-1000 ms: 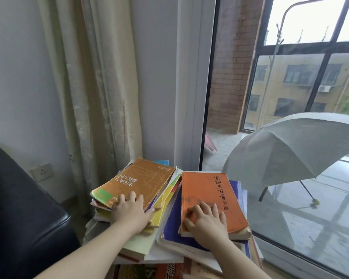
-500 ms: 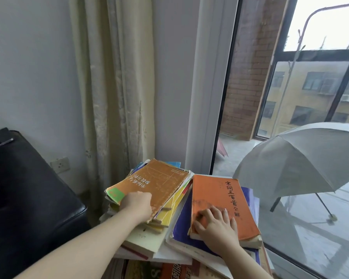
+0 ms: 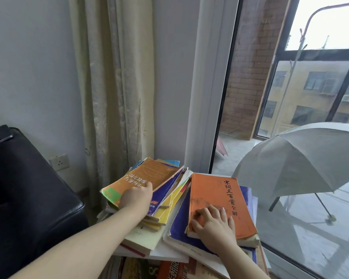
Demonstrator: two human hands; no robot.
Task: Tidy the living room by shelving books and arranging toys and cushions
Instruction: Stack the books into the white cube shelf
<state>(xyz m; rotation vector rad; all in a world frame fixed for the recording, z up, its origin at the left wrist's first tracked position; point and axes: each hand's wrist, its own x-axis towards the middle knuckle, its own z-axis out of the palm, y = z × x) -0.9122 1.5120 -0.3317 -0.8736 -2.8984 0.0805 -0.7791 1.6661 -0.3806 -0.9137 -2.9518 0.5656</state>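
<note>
So there's this messy heap of books [image 3: 169, 234] stacked right up against the white window frame [image 3: 208, 97], with the cream curtain [image 3: 113, 87] hanging just behind it on the wall side. The pile is basically 2 leaning stacks. On the stack nearer the curtain, the top one is a worn brown-orange paperback [image 3: 147, 176] with a green patch at its near corner and pale printed characters, and its cover is lifted up off the purple and yellow books under it, tilted like it's being peeled away. The left hand [image 3: 136, 198] has its fingers curled around that book's near edge, thumb on top, so it's clearly gripping it. On the stack nearer the window frame sits a bright orange book [image 3: 216, 200] with a column of dark Chinese characters down its cover, a bit scuffed near the bottom, lying flat on a dark blue book [image 3: 179, 224]. The right hand [image 3: 214, 224] rests on the orange book's near corner, fingers spread and slightly bent, pressing down on the cover rather than wrapped around anything. More covers poke out under the heap. On the far side of the curtain from the window frame there's a black leather seat [image 3: 32, 198] and a wall socket [image 3: 59, 162]. Past the glass, an open grey umbrella [image 3: 302, 158] sits outside.
</note>
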